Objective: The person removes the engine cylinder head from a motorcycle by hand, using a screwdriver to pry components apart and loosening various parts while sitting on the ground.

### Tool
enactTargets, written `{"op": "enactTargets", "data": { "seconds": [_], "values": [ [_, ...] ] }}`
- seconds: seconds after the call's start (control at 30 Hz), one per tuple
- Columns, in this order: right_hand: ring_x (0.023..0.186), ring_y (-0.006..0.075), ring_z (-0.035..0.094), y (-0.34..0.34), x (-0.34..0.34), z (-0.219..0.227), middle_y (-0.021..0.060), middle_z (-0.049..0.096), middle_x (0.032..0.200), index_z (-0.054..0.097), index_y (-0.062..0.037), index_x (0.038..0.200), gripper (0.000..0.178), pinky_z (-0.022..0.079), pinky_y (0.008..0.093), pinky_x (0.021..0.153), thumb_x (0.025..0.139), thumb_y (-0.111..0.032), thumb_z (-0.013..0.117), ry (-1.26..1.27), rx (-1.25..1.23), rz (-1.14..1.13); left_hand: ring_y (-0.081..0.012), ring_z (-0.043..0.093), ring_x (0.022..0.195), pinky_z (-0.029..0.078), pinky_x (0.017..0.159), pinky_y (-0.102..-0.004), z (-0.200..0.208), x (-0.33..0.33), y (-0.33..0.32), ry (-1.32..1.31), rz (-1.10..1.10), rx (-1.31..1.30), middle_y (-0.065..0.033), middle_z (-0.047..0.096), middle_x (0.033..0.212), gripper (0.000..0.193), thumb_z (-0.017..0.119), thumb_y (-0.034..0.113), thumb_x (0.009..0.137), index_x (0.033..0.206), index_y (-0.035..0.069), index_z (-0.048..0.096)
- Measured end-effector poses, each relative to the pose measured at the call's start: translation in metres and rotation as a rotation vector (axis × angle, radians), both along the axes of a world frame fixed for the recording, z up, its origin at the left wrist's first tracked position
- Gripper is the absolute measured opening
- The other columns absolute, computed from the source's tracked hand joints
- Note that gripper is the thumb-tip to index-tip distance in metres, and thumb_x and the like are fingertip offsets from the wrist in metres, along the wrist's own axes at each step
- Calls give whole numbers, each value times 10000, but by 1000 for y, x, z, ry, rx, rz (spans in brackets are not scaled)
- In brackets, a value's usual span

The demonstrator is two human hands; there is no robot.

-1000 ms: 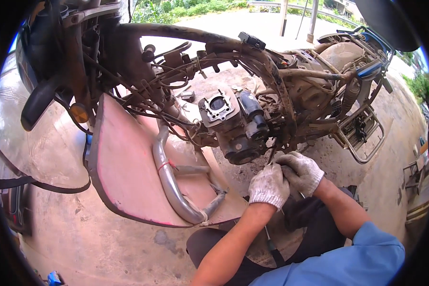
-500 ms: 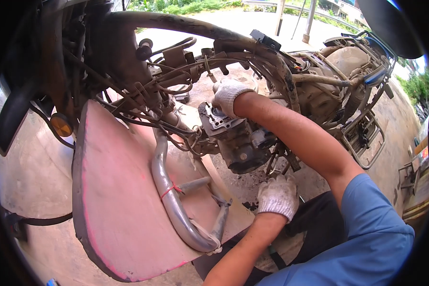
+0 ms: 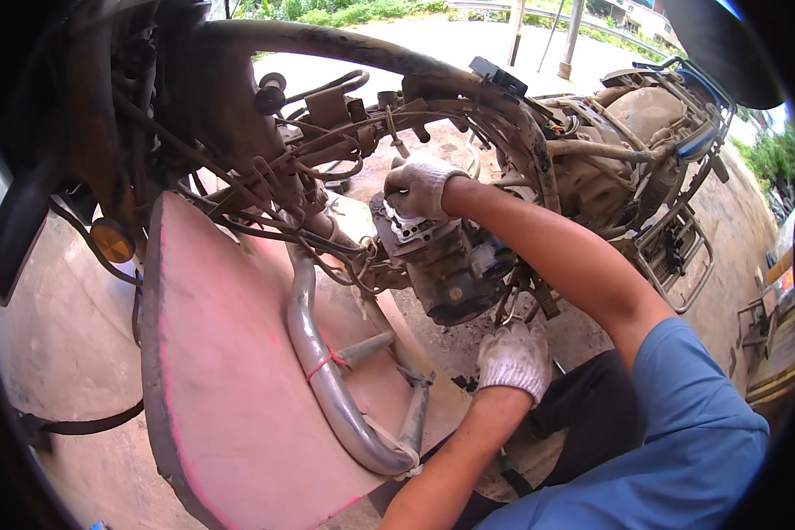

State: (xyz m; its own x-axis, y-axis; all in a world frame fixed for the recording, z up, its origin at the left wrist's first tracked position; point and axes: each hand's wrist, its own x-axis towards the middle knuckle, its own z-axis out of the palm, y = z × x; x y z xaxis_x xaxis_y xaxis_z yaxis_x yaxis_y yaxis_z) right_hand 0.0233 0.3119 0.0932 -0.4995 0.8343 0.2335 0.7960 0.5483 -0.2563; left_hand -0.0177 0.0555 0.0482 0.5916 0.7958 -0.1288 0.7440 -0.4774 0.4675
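No text, label, brand, number or sign can be read: none on the engine (image 3: 455, 281), none on the pink-edged panel (image 3: 230, 380) left of the engine, none on the frame tube (image 3: 336, 46) above it.

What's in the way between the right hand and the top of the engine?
Nothing I can see: the right hand is at the top of the engine. A thick bar passes beyond, not between them.
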Motion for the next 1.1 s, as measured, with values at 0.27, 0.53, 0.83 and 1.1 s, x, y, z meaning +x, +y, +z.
{"op": "enactTargets", "data": {
  "seconds": [0.27,0.53,0.83,1.1],
  "values": [
    [1575,434,237,-52,31,21,135,328,1701,768,-245,1289,461,200,618,1259,974,-525,579,-382,107,-77,-332,737,1067,551,940,-507,-9,1,-1,27,-53,14,-165,739,1168,319,597,283,951,1173,87,718],
    [1588,411,237,-62,10,19,139,342,1702,721,-152,1350,514,169,592,1287,993,-480,552,-609,81,-67,-317,733,1082,544,942,-501,-8,-3,5,23,-23,-16,-162,732,1190,319,572,253,952,1182,90,720],
    [1595,424,202,-47,13,16,159,204,1745,511,-200,1562,590,202,551,1292,1018,-421,441,-600,-130,-119,-328,725,1095,532,968,-502,-8,0,3,91,-43,-22,-154,733,1195,322,554,267,963,1177,98,724],
    [1602,404,188,-41,12,0,102,294,1725,615,-102,1462,526,140,531,1314,1050,-342,395,-351,-80,-230,-307,694,1175,489,1006,-490,-10,-2,5,133,-5,-90,-129,724,1228,317,574,211,970,1224,110,734]
  ]
}}
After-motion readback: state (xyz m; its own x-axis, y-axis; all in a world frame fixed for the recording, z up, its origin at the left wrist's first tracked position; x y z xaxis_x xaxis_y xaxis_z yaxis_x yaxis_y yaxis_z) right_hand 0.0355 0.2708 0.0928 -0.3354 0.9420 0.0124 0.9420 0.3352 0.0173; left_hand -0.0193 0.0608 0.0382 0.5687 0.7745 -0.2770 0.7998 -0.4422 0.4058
